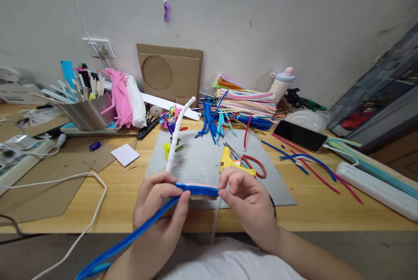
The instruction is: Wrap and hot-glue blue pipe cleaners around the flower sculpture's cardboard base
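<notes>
My left hand (pixel 161 208) is closed, with thumb and fingers pinching a band of blue pipe cleaners (pixel 199 190). Their long loose part hangs down to the lower left across my wrist. Along the top of the band runs a pale pink edge of the piece it lies against; the rest of that piece is mostly hidden. A white fuzzy wrapped stem (pixel 176 136) rises from behind my left fingers, tilted right at its top. My right hand (pixel 246 197) pinches the band's right end between thumb and fingertips. Just beyond it lies a yellow glue gun (pixel 226 158).
On the grey cutting mat (pixel 274 184) are red-handled scissors (pixel 256 166) and small green pieces. Bundled pipe cleaners (pixel 246 99), a phone (pixel 300 135) and a bottle (pixel 281 84) stand behind. A metal container (pixel 86 112) is left; a white cable (pixel 101 201) loops nearby.
</notes>
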Demonstrator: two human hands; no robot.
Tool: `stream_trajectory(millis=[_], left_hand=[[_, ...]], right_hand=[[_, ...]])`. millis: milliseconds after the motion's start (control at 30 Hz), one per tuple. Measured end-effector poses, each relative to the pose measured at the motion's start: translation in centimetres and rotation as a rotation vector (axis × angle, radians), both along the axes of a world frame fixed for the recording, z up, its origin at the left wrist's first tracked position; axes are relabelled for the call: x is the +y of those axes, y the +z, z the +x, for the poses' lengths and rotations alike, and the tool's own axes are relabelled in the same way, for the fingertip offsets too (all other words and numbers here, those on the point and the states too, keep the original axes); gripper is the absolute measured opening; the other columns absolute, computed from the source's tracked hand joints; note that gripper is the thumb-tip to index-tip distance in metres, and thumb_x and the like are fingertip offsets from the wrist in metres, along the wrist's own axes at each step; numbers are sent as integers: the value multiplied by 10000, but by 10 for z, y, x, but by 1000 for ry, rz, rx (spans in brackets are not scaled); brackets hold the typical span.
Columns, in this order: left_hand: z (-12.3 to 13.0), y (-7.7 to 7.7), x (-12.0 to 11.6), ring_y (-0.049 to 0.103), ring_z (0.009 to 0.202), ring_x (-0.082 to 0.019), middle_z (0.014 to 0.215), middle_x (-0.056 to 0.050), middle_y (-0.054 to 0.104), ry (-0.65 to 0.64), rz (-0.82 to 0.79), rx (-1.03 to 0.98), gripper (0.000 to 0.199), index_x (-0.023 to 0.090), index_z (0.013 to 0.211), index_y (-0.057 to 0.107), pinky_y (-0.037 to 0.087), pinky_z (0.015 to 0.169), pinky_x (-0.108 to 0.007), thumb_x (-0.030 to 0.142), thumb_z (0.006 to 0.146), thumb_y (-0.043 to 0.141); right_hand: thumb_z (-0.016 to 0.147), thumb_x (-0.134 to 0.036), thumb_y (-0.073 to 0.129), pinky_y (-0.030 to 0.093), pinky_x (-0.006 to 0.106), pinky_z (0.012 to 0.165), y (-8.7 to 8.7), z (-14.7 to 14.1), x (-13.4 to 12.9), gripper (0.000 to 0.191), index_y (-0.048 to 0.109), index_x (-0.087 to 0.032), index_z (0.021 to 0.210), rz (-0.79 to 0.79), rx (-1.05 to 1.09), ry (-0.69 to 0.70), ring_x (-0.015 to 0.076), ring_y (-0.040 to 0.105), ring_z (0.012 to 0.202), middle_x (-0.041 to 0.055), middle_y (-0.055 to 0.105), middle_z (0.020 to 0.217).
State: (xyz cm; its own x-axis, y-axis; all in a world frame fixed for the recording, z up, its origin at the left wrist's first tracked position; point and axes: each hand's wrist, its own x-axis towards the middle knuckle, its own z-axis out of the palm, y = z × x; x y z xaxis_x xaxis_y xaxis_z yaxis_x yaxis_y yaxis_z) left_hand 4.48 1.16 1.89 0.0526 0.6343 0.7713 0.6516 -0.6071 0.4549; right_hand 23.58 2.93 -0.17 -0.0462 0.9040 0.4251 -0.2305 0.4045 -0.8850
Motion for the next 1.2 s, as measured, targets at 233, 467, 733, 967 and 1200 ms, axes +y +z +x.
stream_trajectory(millis=[233, 467, 733, 967, 1200], left_hand=[[0, 0, 1, 580, 883, -127, 937, -12, 551, 4, 2, 2, 156, 213, 841, 578, 487, 798, -260, 66, 850, 629], [0, 0, 0, 574, 901, -120, 948, -10, 546, -4, -5, -5, 156, 210, 845, 581, 476, 821, -250, 61, 849, 627], [-1, -1, 0, 568, 908, -119, 952, -11, 544, -9, -2, -7, 164, 207, 844, 577, 469, 833, -251, 50, 845, 624], [-1, -1, 0, 574, 901, -125, 956, -14, 547, -3, -5, -4, 164, 212, 843, 578, 476, 821, -259, 56, 842, 629], [0, 1, 1, 585, 887, -135, 926, -12, 562, 13, 8, 15, 157, 217, 837, 579, 496, 801, -268, 68, 845, 628]], right_hand=[[762, -334, 854, 456, 403, 910, -6, 3, 5, 323, 590, -219, 616, 110, -2, -138, 127, 622, 577, -52, 707, 641], [811, -303, 816, 491, 443, 954, -6, 13, 8, 198, 665, -244, 697, 140, -46, -121, 159, 713, 607, -38, 770, 688], [863, -410, 764, 520, 320, 726, 34, 57, 18, 161, 722, -263, 812, 190, 330, -239, 87, 512, 460, -107, 543, 455], [1022, -374, 489, 347, 369, 517, 60, 113, 42, 483, 621, -236, 579, -6, 341, -301, 55, 520, 421, -100, 559, 452], [961, -359, 586, 455, 527, 1059, 8, 39, 17, 449, 513, -424, 1399, 477, -522, -135, 298, 507, 1340, 44, 486, 1499]])
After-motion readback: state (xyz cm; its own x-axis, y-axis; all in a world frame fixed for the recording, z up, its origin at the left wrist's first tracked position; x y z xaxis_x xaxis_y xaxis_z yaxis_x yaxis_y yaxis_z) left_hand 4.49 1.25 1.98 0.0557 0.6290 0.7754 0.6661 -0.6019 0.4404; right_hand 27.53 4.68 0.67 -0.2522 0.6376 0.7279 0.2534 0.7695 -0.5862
